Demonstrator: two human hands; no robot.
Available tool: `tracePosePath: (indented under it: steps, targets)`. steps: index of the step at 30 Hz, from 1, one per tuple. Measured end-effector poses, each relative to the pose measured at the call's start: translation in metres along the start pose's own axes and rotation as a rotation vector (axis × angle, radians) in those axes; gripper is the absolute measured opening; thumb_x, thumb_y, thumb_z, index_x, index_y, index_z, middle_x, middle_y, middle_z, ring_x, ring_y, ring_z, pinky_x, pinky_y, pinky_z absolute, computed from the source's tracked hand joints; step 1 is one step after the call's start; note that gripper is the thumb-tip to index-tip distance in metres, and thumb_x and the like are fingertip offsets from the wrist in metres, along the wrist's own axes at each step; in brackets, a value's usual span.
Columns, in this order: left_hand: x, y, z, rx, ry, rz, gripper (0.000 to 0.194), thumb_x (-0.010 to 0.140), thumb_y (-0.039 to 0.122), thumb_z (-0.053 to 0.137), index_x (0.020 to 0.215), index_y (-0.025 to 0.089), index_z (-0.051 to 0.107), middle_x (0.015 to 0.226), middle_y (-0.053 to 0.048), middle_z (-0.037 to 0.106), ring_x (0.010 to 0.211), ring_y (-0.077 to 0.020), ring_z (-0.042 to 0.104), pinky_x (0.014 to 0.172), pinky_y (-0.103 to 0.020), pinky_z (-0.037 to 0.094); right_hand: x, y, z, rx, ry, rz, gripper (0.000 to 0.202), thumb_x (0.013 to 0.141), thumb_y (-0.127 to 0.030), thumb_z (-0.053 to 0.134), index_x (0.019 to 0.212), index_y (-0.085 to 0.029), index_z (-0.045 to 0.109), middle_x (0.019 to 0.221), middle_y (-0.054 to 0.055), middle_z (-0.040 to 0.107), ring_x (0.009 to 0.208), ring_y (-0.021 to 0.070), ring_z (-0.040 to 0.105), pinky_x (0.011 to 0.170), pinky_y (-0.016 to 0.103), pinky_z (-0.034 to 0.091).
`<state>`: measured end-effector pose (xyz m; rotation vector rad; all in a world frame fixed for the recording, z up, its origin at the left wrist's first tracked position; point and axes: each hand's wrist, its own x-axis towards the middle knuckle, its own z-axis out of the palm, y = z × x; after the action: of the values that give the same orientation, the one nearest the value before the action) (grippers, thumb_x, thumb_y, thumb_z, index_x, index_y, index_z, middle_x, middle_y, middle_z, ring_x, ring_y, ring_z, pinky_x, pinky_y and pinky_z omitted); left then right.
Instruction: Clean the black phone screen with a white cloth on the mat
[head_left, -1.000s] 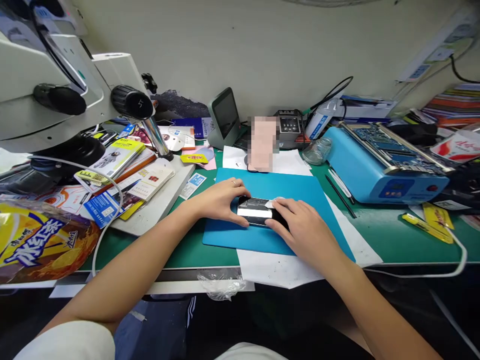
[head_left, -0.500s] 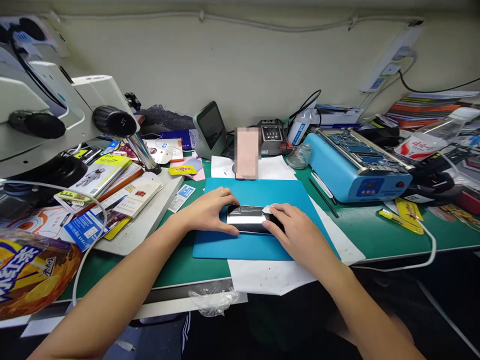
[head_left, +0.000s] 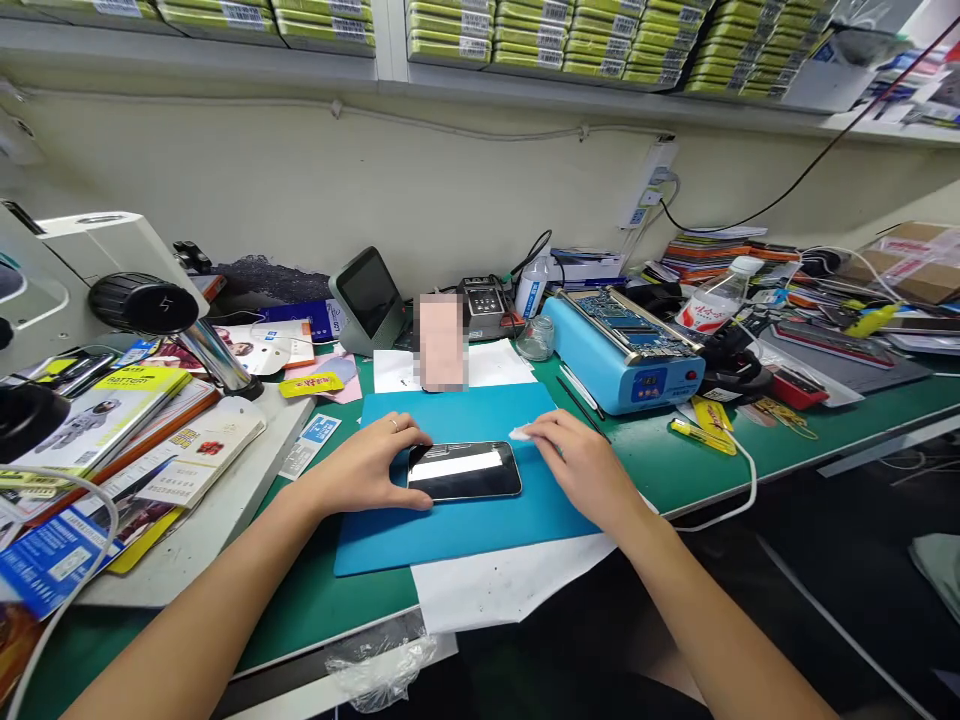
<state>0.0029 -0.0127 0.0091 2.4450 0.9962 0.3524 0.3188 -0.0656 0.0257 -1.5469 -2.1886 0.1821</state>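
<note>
The left hand (head_left: pixel 375 465) holds one end of a dark phone (head_left: pixel 491 480) between thumb and fingers; the phone lies screen up on a blue mat (head_left: pixel 450 545), a bright band across its glass. The right hand (head_left: pixel 581 465), apart from the phone, pinches a small white scrap (head_left: pixel 519 433) above the mat. White paper (head_left: pixel 510 595) shows beneath the mat on the green surface (head_left: pixel 667 475). Behind stand a small screen (head_left: pixel 371 300), a glass jar (head_left: pixel 535 338) and a blue device (head_left: pixel 622 385) bearing circuit boards (head_left: pixel 622 325). Booklets (head_left: pixel 112 420) pile at left; yellow-green packs (head_left: pixel 525 35) line a shelf (head_left: pixel 465 82) above.
</note>
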Motion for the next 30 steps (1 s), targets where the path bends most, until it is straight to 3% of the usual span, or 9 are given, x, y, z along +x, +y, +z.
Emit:
tracePosePath:
  steps: [5, 12, 17, 30]
  targets:
    - [0.000, 0.001, -0.002, 0.006, 0.002, 0.012, 0.067, 0.076, 0.067, 0.076, 0.125, 0.024, 0.063, 0.117, -0.007, 0.060, 0.109, -0.0284, 0.059, 0.091, -0.038, 0.050, 0.008, 0.008, -0.003, -0.023, -0.048, 0.038, 0.041, 0.102, -0.038, 0.042, 0.127, -0.019, 0.068, 0.137, 0.016, 0.063, 0.129, 0.0358, 0.056, 0.107, 0.058, 0.047]
    - [-0.002, -0.003, -0.005, 0.069, -0.005, 0.017, 0.074, 0.072, 0.071, 0.077, 0.125, 0.023, 0.060, 0.118, -0.008, 0.059, 0.111, -0.0300, 0.056, 0.092, -0.039, 0.047, 0.004, 0.004, -0.005, 0.051, -0.313, -0.053, 0.063, 0.092, -0.059, 0.059, 0.145, -0.026, 0.056, 0.150, 0.007, 0.056, 0.138, 0.0308, 0.051, 0.113, 0.047, 0.044]
    - [-0.003, -0.003, -0.007, 0.097, -0.010, 0.005, 0.070, 0.071, 0.068, 0.079, 0.119, 0.022, 0.061, 0.111, -0.007, 0.059, 0.105, -0.0286, 0.057, 0.087, -0.038, 0.046, 0.018, 0.002, -0.014, 0.097, -0.517, -0.128, 0.065, 0.090, -0.054, 0.064, 0.149, -0.030, 0.051, 0.152, 0.008, 0.055, 0.140, 0.0327, 0.048, 0.113, 0.049, 0.042]
    - [-0.001, -0.004, -0.008, 0.068, -0.010, 0.020, 0.063, 0.074, 0.061, 0.079, 0.118, 0.020, 0.062, 0.111, -0.007, 0.060, 0.106, -0.0280, 0.058, 0.088, -0.038, 0.048, 0.033, 0.004, -0.017, 0.060, -0.561, -0.236, 0.054, 0.090, -0.049, 0.064, 0.140, -0.026, 0.061, 0.140, 0.010, 0.065, 0.131, 0.0344, 0.057, 0.103, 0.050, 0.049]
